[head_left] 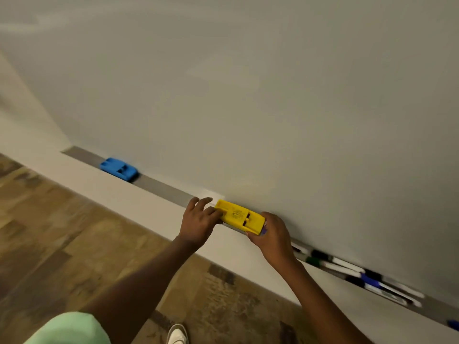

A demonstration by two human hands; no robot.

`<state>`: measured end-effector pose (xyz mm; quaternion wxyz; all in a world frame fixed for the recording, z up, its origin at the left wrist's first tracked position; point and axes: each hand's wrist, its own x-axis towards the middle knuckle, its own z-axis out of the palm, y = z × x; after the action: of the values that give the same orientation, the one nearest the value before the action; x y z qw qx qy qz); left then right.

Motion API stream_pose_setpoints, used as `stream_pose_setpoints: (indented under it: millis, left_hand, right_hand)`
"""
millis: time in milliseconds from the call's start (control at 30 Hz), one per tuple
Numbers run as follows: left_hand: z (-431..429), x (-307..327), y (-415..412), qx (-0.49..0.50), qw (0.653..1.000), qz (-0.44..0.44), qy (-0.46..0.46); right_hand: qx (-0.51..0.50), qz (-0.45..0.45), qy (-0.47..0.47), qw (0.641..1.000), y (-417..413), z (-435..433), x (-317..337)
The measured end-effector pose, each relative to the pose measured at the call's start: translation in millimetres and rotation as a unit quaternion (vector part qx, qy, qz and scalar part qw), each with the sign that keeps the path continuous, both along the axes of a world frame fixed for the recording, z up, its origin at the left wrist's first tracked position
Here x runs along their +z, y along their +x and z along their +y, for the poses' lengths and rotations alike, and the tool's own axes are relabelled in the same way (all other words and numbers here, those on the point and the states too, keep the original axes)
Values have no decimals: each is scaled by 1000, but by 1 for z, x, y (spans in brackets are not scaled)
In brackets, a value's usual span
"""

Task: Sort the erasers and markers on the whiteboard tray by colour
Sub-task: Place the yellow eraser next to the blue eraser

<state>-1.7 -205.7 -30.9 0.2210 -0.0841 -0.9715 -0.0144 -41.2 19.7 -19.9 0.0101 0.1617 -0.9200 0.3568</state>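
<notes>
A yellow eraser [239, 216] lies on the grey whiteboard tray [164, 188] near its middle. My left hand [198, 220] touches the eraser's left end with spread fingers. My right hand [272, 235] grips its right end. A blue eraser [118, 168] sits alone near the tray's left end. To the right of my right hand, several markers [360, 275] with green, black and blue caps lie bunched in the tray, blurred. Another blue object [454, 324] shows at the frame's right edge.
The whiteboard [273, 95] fills the upper view. Below the tray runs a white wall strip [111, 192], then wooden flooring [62, 232]. My green clothing [69, 328] and a white shoe [177, 335] show at the bottom.
</notes>
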Motion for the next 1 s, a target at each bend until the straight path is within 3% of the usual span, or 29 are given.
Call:
stream_pose_setpoints:
  millis: [500,733,1000]
  left_hand:
    - [-277,-10,-21,78,992,-28,-90]
    - [-324,-26,-25,78,985,-96,-116]
    - [-339,-30,-36,72,982,-115,-133]
  right_hand:
    - [35,19,-61,997,-33,-291,-35]
    - [57,27,-19,998,-33,-348,-62]
    - [8,36,-31,999,-31,-372,-81]
